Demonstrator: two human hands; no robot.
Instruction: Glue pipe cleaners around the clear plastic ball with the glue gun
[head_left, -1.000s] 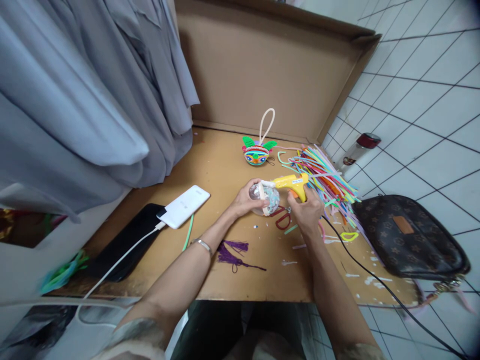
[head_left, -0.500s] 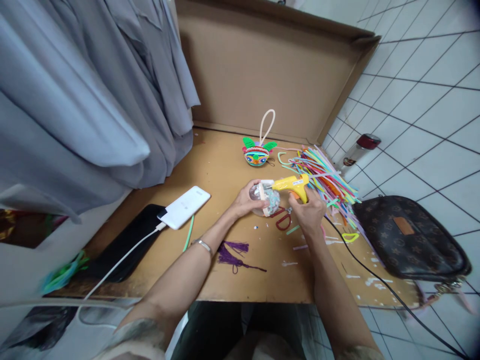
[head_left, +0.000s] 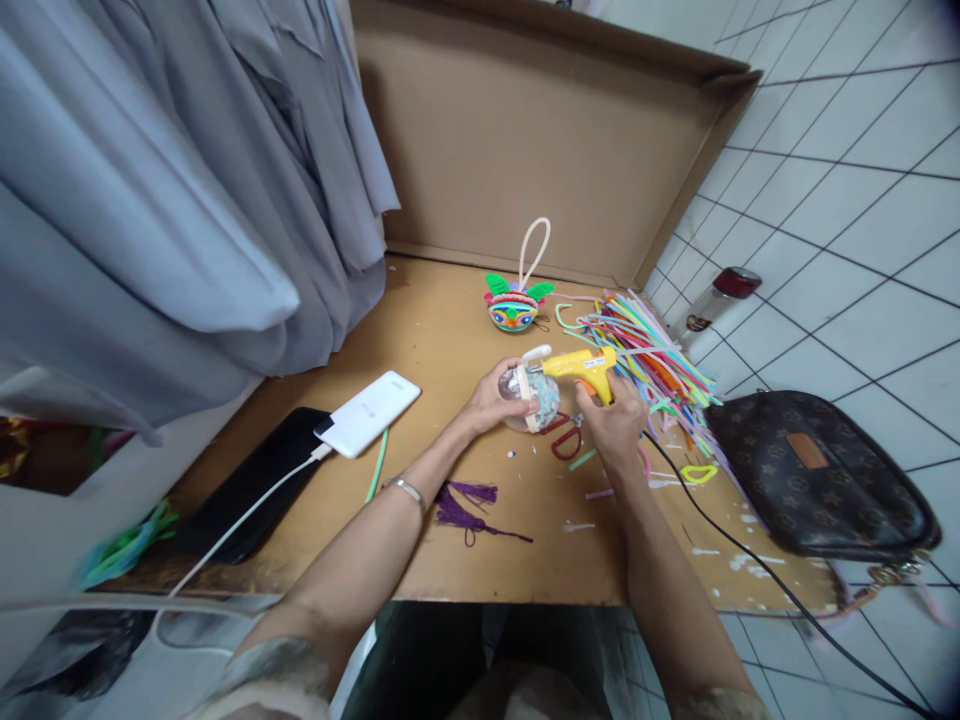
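Note:
My left hand (head_left: 495,398) is closed around a clear round ball (head_left: 545,398) with a pale strip round its middle and bluish stuff inside. A white strip end (head_left: 536,354) sticks up from the ball's top. In my right hand (head_left: 616,415) is a yellow hot glue gun (head_left: 581,368), its nozzle at the ball's upper right side. Red-handled scissors (head_left: 567,440) lie on the table below, partly hidden. Behind the ball sits a colourful animal-head ornament (head_left: 513,308) with green ears and a white loop.
Many pipe cleaners (head_left: 652,350) lie at the right, beside a brown handbag (head_left: 825,475) and a red-capped bottle (head_left: 716,300). Purple tassels (head_left: 465,510) lie in front. A white power bank (head_left: 371,412) with a cable is at left. Cardboard (head_left: 540,150) stands behind. The gun's black cord (head_left: 720,520) trails right.
The white strip end on top of the ball now tilts upward, away from it. The glue gun's nozzle has shifted slightly left and down against the ball.

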